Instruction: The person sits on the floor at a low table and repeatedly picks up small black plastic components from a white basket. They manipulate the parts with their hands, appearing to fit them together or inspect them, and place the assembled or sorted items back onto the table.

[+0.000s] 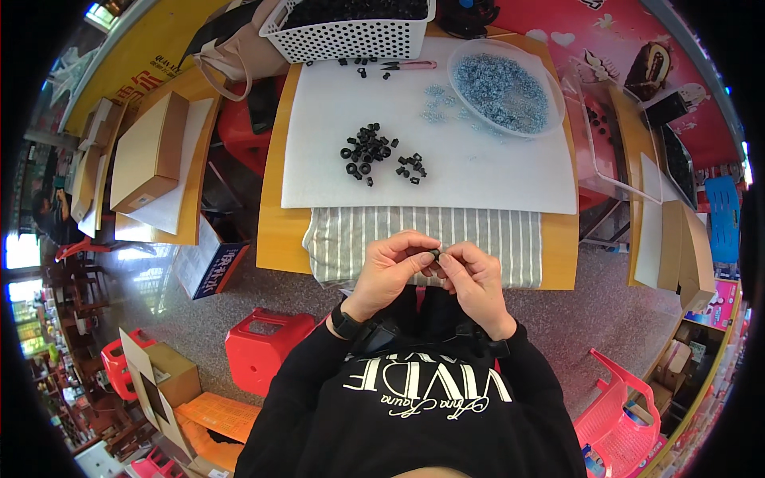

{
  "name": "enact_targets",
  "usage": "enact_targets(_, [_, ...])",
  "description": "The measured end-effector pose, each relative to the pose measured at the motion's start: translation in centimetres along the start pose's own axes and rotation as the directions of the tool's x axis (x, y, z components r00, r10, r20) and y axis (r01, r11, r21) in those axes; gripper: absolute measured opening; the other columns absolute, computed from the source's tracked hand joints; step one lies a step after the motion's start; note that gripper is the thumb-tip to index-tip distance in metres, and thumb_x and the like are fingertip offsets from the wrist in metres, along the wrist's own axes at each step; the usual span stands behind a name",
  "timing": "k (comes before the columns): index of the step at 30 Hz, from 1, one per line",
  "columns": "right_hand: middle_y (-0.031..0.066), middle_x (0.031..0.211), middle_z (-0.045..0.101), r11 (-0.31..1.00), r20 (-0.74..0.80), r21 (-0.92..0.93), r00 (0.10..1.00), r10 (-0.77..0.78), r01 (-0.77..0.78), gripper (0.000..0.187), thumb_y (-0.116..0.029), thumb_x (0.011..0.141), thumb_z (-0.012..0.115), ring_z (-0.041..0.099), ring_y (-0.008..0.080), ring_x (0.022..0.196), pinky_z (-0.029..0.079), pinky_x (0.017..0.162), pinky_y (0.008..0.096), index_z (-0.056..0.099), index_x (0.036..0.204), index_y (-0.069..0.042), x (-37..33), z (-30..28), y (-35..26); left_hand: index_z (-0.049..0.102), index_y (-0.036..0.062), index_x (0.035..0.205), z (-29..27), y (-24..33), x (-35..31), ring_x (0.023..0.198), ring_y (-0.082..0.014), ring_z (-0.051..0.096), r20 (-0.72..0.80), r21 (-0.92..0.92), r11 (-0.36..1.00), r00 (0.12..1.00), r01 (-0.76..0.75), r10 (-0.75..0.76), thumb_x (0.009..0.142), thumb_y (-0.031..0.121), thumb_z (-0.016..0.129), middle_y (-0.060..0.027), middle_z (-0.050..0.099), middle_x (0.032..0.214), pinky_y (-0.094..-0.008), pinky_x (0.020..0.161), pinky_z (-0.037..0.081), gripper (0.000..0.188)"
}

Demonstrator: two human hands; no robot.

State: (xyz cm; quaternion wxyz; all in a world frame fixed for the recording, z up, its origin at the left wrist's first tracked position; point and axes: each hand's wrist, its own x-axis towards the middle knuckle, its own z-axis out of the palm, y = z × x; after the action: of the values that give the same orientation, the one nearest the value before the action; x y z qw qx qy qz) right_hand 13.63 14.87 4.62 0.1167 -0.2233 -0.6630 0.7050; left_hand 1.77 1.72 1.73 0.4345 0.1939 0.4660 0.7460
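Both my hands meet just past the near edge of the table, above a grey striped cloth [358, 231]. Between the fingertips of my left hand [392, 267] and my right hand [475, 283] is a small black part [435, 252], mostly covered by the fingers. Farther off, on a white foam sheet [319, 103], lies a pile of black ring-shaped parts [365, 151]. To its right is a smaller cluster of black pieces [412, 167]. A round clear tray [550, 127] at the far right holds many small pale-blue translucent pieces [502, 92], some spilled beside it.
At the back stands a white perforated basket [351, 41] full of black parts. Pink-handled snips [410, 64] lie before it. A red stool [267, 350] is behind me on the left, and a pink chair [621, 414] on the right. Cardboard boxes [151, 151] sit on the left table.
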Motion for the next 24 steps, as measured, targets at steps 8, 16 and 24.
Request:
enact_targets(8, [0.0004,0.069,0.060,0.998,0.014,-0.026,0.999,-0.052,0.052,0.007,-0.005,0.094,0.062,0.052,0.0038,0.058,0.041,0.051,0.0208,0.062,0.089,0.000,0.2,-0.1,0.3,0.066,-0.0022,0.112,0.2,-0.8,0.0,0.079,-0.0129,0.062,-0.057,-0.193,0.979,0.995,0.064,-0.076,0.095,-0.001,0.060,-0.0079,0.068,0.096,-0.0246,0.070,0.052,0.018])
enact_targets(16, [0.0078,0.082,0.061,0.905,0.001,-0.344,0.964,-0.265,0.249,0.012,0.003,0.087,0.062,0.060,0.0156,0.066,0.046,0.057,0.0283,0.062,0.098,0.002,1.8,-1.9,0.9,0.063,-0.0018,0.109,0.7,-0.1,1.8,0.082,-0.0258,0.063,0.123,0.722,0.613,0.932,-0.319,0.341,0.084,-0.007,0.063,-0.0119,0.063,0.097,-0.0331,0.070,0.052,0.025])
enact_targets(24, [0.0138,0.091,0.061,0.701,0.038,-0.556,0.856,-0.515,0.446,0.022,0.011,0.080,0.063,0.062,0.0279,0.071,0.049,0.061,0.0335,0.065,0.100,0.003,2.6,-0.6,2.6,0.057,-0.0003,0.120,1.2,-1.2,2.1,0.080,-0.0335,0.060,0.216,0.831,0.365,0.849,-0.419,0.483,0.075,-0.013,0.062,-0.0161,0.061,0.093,-0.0385,0.069,0.051,0.047])
